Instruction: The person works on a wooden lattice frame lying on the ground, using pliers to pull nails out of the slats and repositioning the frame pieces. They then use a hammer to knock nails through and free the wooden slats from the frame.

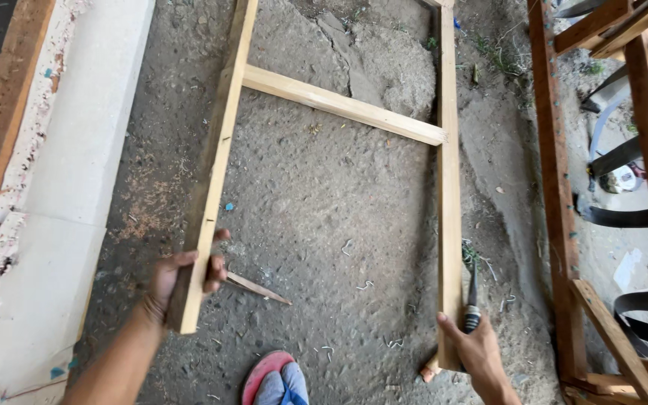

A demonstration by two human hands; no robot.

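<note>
Two hands on one wooden frame (pixel 339 105), held over rough concrete ground (pixel 324 210). Left hand (pixel 181 277) at 8 o'clock, grip clenched around the bottom end of the left rail (pixel 215 165). Right hand (pixel 478 352) at 5 o'clock, grip closed on the lower end of the right rail (pixel 449 187) and, as far as I can tell, also pinching a dark-handled tool (pixel 472 307) against it.

Status, judged from the layout: both rails joined by one crosspiece (pixel 343 105) toward 12 o'clock; that joint looks done. Lower ends of the rails have nothing between them, so the bottom of the frame looks unfinished. Can't tell how the crosspiece is fastened.

Around: bent nails (pixel 365 285) scattered on the ground at 6 o'clock, loose wood sliver (pixel 258 288) just beside the left hand, sandalled foot (pixel 275 379) at 6, pale board (pixel 76 150) at 9, another timber frame (pixel 564 195) at 3.
</note>
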